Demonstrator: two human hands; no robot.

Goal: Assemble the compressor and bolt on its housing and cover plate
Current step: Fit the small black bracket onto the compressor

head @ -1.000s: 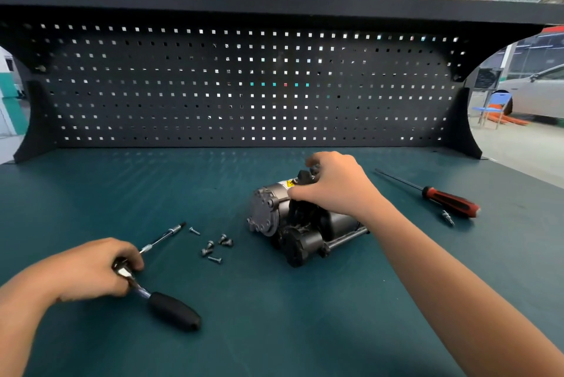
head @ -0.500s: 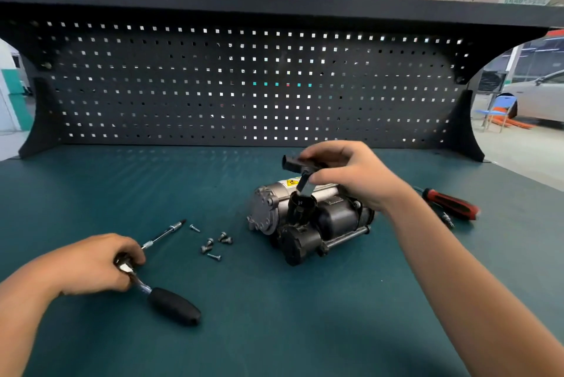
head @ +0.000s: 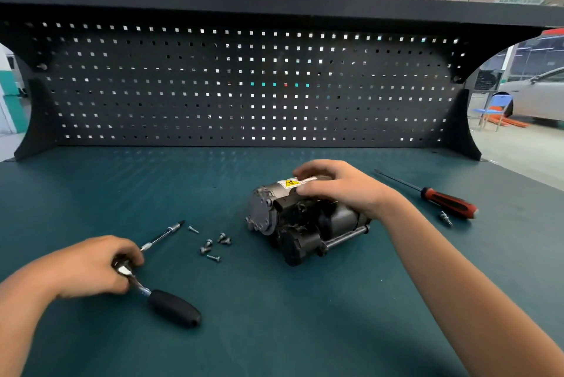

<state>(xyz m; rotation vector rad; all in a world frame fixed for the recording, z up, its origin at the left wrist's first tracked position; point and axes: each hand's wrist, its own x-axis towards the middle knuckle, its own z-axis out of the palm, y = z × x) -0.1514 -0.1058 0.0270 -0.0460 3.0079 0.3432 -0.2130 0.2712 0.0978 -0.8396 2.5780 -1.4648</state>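
The grey and black compressor (head: 293,224) lies on its side in the middle of the green bench, a yellow warning label on top. My right hand (head: 338,186) rests on its upper side, fingers curled over the metal body. My left hand (head: 88,266) at the near left is closed around the head of a ratchet wrench (head: 171,306), whose black handle points toward me on the bench. A thin extension bar (head: 163,234) reaches from that hand toward the compressor. Several loose bolts (head: 213,245) lie between the ratchet and the compressor.
A red-and-black screwdriver (head: 442,201) lies at the right with a small bit (head: 445,218) beside it. A black pegboard wall (head: 244,86) closes the back of the bench (head: 305,331). A white car and a blue chair stand beyond the right edge.
My right hand was holding a small black part above the compressor; now it is lowered flat onto the compressor's top and that part is out of sight. My left hand has stayed on the ratchet.
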